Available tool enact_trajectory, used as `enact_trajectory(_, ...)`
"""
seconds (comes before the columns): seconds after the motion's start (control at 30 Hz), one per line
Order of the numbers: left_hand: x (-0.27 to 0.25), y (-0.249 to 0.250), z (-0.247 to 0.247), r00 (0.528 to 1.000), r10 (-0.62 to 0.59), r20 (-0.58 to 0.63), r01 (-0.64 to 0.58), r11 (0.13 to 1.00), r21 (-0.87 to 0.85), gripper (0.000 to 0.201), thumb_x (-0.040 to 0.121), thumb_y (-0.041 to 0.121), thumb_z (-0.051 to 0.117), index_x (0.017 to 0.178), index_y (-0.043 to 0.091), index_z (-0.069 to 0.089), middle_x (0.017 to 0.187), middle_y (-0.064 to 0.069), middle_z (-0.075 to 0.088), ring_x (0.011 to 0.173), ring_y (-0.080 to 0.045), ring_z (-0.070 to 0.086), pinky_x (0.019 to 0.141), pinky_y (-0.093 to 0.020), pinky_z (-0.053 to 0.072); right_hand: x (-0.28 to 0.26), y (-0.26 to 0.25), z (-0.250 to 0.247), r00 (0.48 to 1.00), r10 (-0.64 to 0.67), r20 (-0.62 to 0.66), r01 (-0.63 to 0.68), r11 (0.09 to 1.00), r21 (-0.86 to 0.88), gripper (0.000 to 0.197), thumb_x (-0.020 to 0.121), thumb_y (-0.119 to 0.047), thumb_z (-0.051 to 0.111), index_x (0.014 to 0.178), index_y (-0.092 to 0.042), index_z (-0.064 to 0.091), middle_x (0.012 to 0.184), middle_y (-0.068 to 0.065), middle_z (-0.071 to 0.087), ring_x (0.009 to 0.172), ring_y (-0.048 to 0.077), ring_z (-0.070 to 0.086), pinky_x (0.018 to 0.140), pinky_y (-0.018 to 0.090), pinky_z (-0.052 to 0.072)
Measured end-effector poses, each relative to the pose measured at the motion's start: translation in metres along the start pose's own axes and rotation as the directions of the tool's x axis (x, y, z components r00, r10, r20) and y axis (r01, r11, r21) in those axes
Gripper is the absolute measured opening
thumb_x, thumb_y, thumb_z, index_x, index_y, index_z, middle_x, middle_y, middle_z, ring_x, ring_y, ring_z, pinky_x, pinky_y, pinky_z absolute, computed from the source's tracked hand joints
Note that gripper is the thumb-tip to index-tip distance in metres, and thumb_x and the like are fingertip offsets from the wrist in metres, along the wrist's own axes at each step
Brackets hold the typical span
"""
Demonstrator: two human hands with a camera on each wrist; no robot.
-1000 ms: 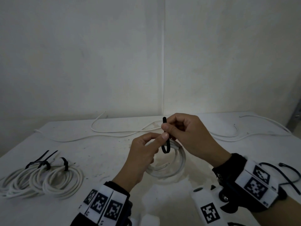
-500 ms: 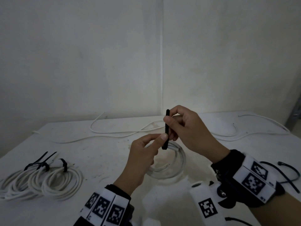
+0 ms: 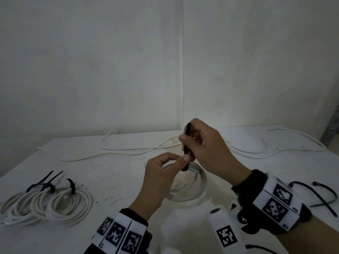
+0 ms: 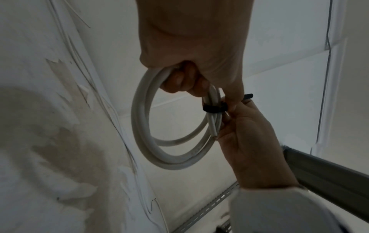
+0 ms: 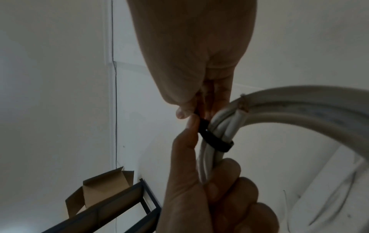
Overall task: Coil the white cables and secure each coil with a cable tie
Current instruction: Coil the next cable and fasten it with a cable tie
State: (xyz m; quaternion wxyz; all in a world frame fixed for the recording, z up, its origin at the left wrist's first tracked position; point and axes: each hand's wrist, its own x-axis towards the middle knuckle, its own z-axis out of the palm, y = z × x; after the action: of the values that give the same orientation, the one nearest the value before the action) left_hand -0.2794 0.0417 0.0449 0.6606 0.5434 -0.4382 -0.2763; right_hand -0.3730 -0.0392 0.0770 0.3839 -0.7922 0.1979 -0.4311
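The right hand (image 3: 207, 149) pinches the free tail of a black cable tie (image 3: 186, 143) between thumb and curled fingers, the tail standing nearly upright above them. Directly below, the left hand (image 3: 161, 180) has its fingers curled round the strands of a white cable coil (image 4: 151, 141), with the thumb tip (image 3: 187, 158) pressed against the tie beside its head. The wrist views show the tie looped round the gathered strands (image 5: 217, 140), lying against them; one cut cable end (image 5: 242, 107) pokes out just past the loop. The coil hangs from the left fingers, clear of the white table (image 3: 119, 171).

Beyond the fingers, loose white cables (image 3: 128, 149) trail along the far edge of the table, close to the wall corner. Well to the left of the hands lie finished coils (image 3: 55, 204), overlapping one another, each bound with a black tie. To the right of the right wrist, spare black ties (image 3: 322, 195) lie on the table. The right hand and both wrist bands hide part of the held coil in the head view.
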Motion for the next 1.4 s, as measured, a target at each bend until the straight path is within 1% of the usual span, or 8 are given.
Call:
enact_trajectory(0.13, -0.001, 0.001, -0.002, 1.0, -0.011, 0.006, 0.01, 1.0, 0.025, 0.022, 0.083, 0.011, 0.064, 0.061, 0.013, 0.063, 0.036, 0.014, 0.049, 0.037, 0.003, 0.045, 0.043, -0.005, 0.032, 0.004, -0.002, 0.003, 0.998, 0.021, -0.063, -0.019, 0.999, 0.028, 0.018, 0.091, -0.012, 0.055, 0.076, -0.012, 0.045, 0.062, 0.0, 0.055, 0.04, 0.007, 0.051, 0.045, 0.021, 0.045)
enact_trajectory(0.27, 0.001, 0.001, -0.008, 0.999, -0.032, -0.032, 0.031, 0.999, -0.014, 0.019, 0.081, 0.02, 0.065, 0.062, 0.015, 0.065, 0.036, 0.013, 0.045, 0.037, 0.0, 0.04, 0.041, -0.009, 0.031, 0.008, -0.002, 0.004, 0.992, 0.105, 0.07, -0.113, 0.985, 0.133, 0.013, 0.086, -0.012, 0.062, 0.081, -0.017, 0.05, 0.051, -0.006, 0.057, 0.047, 0.012, 0.056, 0.051, 0.024, 0.052)
enact_trajectory(0.57, -0.001, -0.004, -0.005, 1.0, 0.011, 0.014, -0.012, 0.999, 0.038, 0.023, 0.078, 0.016, 0.068, 0.057, 0.011, 0.062, 0.037, 0.012, 0.049, 0.036, 0.001, 0.042, 0.042, -0.008, 0.032, -0.002, -0.005, 0.004, 1.0, -0.004, -0.007, 0.004, 1.0, 0.031, 0.022, 0.084, -0.006, 0.062, 0.073, -0.017, 0.047, 0.057, 0.002, 0.058, 0.051, 0.012, 0.055, 0.054, 0.022, 0.048)
enact_trajectory(0.83, 0.004, -0.006, -0.008, 1.0, 0.024, 0.015, -0.025, 0.995, 0.102, 0.024, 0.075, 0.023, 0.07, 0.054, 0.015, 0.062, 0.042, 0.01, 0.051, 0.04, -0.002, 0.041, 0.044, -0.013, 0.034, 0.001, 0.0, 0.011, 0.985, -0.016, -0.171, 0.021, 1.0, 0.023, 0.023, 0.082, -0.005, 0.065, 0.07, -0.011, 0.047, 0.061, 0.022, 0.057, 0.054, 0.039, 0.053, 0.054, 0.044, 0.048)
enact_trajectory(1.0, 0.007, -0.003, -0.016, 0.999, 0.012, 0.034, -0.016, 0.993, 0.12, 0.024, 0.076, 0.018, 0.071, 0.054, 0.012, 0.061, 0.039, 0.012, 0.05, 0.038, 0.0, 0.041, 0.043, -0.01, 0.032, 0.002, -0.001, 0.008, 0.989, 0.141, -0.038, -0.132, 0.973, 0.189, 0.016, 0.084, -0.004, 0.063, 0.078, -0.009, 0.049, 0.062, 0.019, 0.06, 0.042, 0.015, 0.055, 0.046, 0.027, 0.051)
enact_trajectory(1.1, 0.009, -0.001, -0.021, 0.999, 0.015, -0.029, -0.012, 0.996, 0.091, 0.025, 0.08, 0.013, 0.068, 0.056, 0.01, 0.062, 0.034, 0.013, 0.046, 0.034, 0.001, 0.041, 0.041, -0.007, 0.03, -0.001, 0.003, 0.006, 0.98, 0.185, 0.075, -0.198, 0.949, 0.247, 0.011, 0.085, -0.02, 0.06, 0.091, -0.014, 0.053, 0.07, 0.005, 0.065, 0.059, 0.008, 0.063, 0.059, 0.022, 0.055)
enact_trajectory(1.23, 0.016, 0.0, -0.028, 0.981, -0.059, -0.186, 0.052, 0.998, -0.047, 0.028, 0.081, 0.027, 0.065, 0.055, 0.017, 0.064, 0.036, 0.012, 0.034, 0.033, -0.003, 0.028, 0.035, -0.014, 0.025, -0.016, 0.013, 0.012, 0.972, 0.167, 0.162, -0.194, 0.966, 0.168, 0.04, 0.078, -0.05, 0.036, 0.101, -0.023, 0.056, 0.089, -0.007, 0.064, 0.082, 0.002, 0.062, 0.078, 0.02, 0.049)
enact_trajectory(1.4, 0.016, 0.0, -0.027, 0.98, -0.116, -0.162, 0.092, 0.984, -0.149, 0.03, 0.086, 0.035, 0.056, 0.064, 0.016, 0.065, 0.039, 0.01, 0.031, 0.034, -0.004, 0.025, 0.036, -0.016, 0.024, -0.023, 0.014, 0.028, 0.973, 0.174, 0.149, -0.192, 0.974, 0.117, 0.023, 0.096, -0.031, 0.035, 0.087, -0.023, 0.054, 0.063, -0.007, 0.051, 0.064, 0.005, 0.056, 0.062, 0.012, 0.045)
